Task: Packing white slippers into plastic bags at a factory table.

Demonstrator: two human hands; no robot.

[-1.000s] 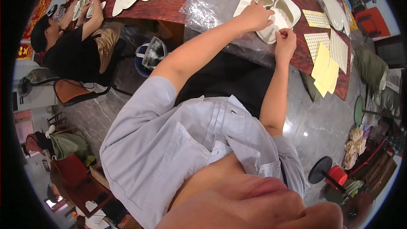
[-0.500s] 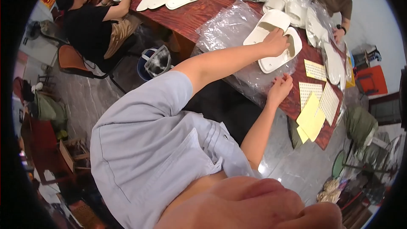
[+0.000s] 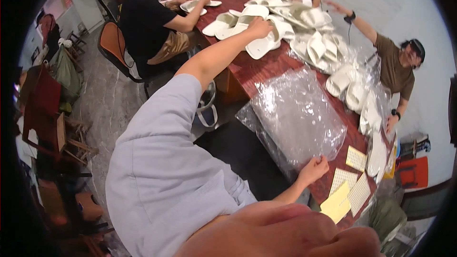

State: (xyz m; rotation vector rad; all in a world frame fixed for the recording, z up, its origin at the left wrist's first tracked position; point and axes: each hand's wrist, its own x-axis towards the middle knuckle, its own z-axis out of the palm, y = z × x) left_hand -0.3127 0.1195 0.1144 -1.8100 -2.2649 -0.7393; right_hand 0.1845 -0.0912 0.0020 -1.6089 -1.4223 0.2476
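Note:
My left hand reaches far across the table, closed on a pair of white slippers over the near end of a slipper row. Its fingertips are partly hidden inside the straps. A stack of clear plastic bags lies flat in front of me, overhanging the table's near edge. At the stack's near corner, my right hand has its fingers curled together on the bag's edge. Just right of that hand lie sticker sheets and a plain yellow sheet.
More white slippers are heaped on the dark red table, with bagged slippers along its far right side. One person handles slippers at the left; another stretches an arm over the heap. An orange chair stands left.
My left hand has carried the slippers away from the plastic bags, leftward and farther across the table, to the other slippers. My right hand has stayed by the bags' near corner. The view has shifted.

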